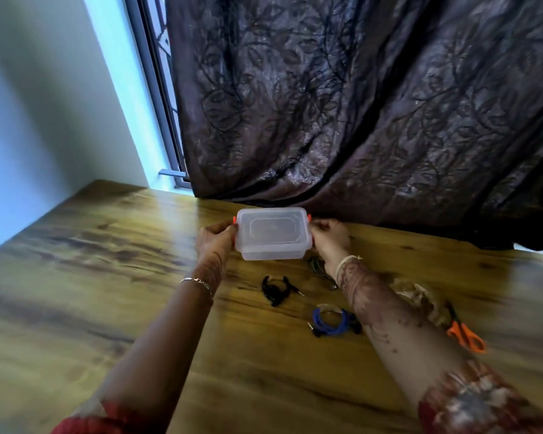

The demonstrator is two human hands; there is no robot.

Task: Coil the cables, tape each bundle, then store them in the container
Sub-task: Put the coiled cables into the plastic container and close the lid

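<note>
Nearest on the wood-grain desk (91,292): a pair of orange-handled scissors (466,335) at the right, beside the right forearm. Blades point away from the viewer. No tape roll can be picked out for certain; a pale, blurred patch lies just beyond the scissors, identity unclear.

Next, centre-right: a blue cable coiled into a small loop with dark plug ends (331,322), lying flat on the desk. It appears bundled; a clear glint at its upper edge may be tape, though this cannot be confirmed.

Beyond it, centre: a black cable gathered into a tight bundle with a metal jack sticking out (275,291), also flat on the desk and well apart from the blue one.

Further, partly hidden under the right wrist: a dark greenish coil of cable (317,267), just in front of the box. Whether it is taped cannot be told.

Farthest: a translucent rectangular plastic container with orange side latches (273,234), lid on, standing near the dark leaf-patterned curtain (373,104). The left hand (215,241) and the right hand (329,236) each press against one short end, fingers closed around the latch areas; the grip of both is clamped on the box.

Judged status: coiling looks done for all three cables, taping probably done. Remaining: lid off, three bundles placed inside, lid shut. Nothing visible is stored inside yet.
</note>
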